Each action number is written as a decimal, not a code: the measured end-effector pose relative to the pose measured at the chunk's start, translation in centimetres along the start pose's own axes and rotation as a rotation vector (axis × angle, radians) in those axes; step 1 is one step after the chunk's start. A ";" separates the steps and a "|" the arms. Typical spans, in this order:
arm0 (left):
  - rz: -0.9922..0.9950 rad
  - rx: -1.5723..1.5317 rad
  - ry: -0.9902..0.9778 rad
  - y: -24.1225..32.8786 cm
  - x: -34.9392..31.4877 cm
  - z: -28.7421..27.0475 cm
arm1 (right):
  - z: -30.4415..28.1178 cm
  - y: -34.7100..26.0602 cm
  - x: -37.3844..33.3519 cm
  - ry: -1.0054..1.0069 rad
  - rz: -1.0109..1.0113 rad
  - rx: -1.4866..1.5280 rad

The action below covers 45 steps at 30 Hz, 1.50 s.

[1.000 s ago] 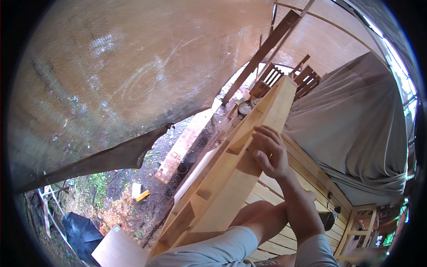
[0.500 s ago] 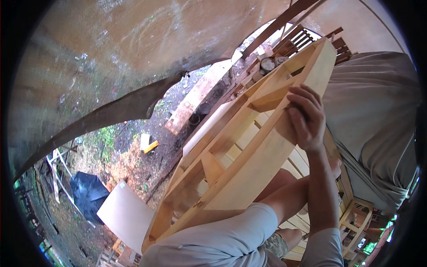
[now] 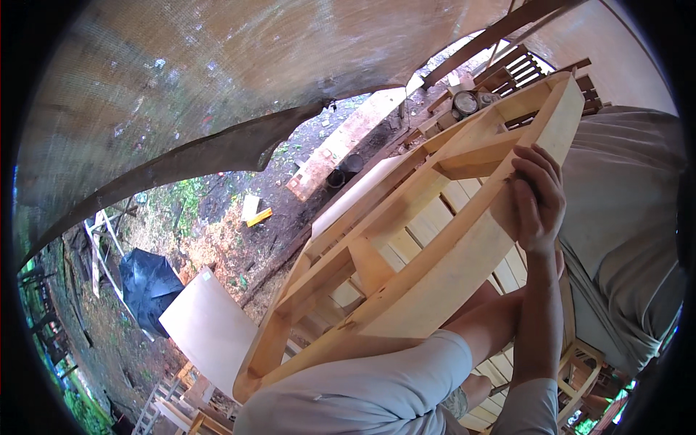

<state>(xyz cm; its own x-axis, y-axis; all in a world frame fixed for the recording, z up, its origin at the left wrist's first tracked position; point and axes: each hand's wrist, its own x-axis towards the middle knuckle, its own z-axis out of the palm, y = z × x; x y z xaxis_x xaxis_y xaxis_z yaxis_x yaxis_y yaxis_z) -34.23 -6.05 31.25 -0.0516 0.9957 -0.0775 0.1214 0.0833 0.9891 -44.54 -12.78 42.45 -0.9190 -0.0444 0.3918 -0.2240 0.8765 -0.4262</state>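
A large pale wooden frame (image 3: pixel 442 283) with crosspieces stands tilted in front of me, running from lower left to upper right. Light wooden slats (image 3: pixel 428 217) show through its openings. My right hand (image 3: pixel 538 199) is closed on the frame's near rail, fingers curled over its upper edge toward the far end. Crossing beneath my right forearm, my left forearm (image 3: pixel 496 319) reaches to the right. Only a sliver of my left hand (image 3: pixel 560 262) shows behind the right wrist; its fingers are hidden. The left sleeve (image 3: pixel 362 377) covers the frame's near lower part.
Grey cloth (image 3: pixel 623 210) drapes close on the right. A white board (image 3: pixel 210 319) and dark umbrella (image 3: pixel 148 290) stand at left. Beyond lie a long plank (image 3: pixel 355 141), a black bucket (image 3: pixel 344 172) and a yellow object (image 3: pixel 259 217). A brownish sheet (image 3: pixel 217 80) hangs above.
My view has shifted, so the frame and my right hand appear farther right and slightly lower. The right hand keeps its hold on the same rail.
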 end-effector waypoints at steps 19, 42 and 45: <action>0.008 -0.055 0.198 -1.8 -1.0 -3.8 | 0.2 0.9 -0.6 -0.002 -0.038 0.005; -0.110 -0.083 0.309 -4.1 3.0 -0.5 | -4.0 0.5 -4.9 0.315 0.347 0.729; -0.133 -0.108 0.339 -4.2 4.9 1.1 | -8.5 1.9 -13.3 0.385 0.316 0.452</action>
<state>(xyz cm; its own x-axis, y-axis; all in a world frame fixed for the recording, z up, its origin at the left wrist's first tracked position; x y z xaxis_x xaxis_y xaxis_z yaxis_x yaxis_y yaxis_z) -33.87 -1.47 26.61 -0.3871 0.9047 -0.1779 -0.0126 0.1877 0.9821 -30.00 -6.45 43.35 -0.7999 0.4293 0.4193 -0.1539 0.5287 -0.8348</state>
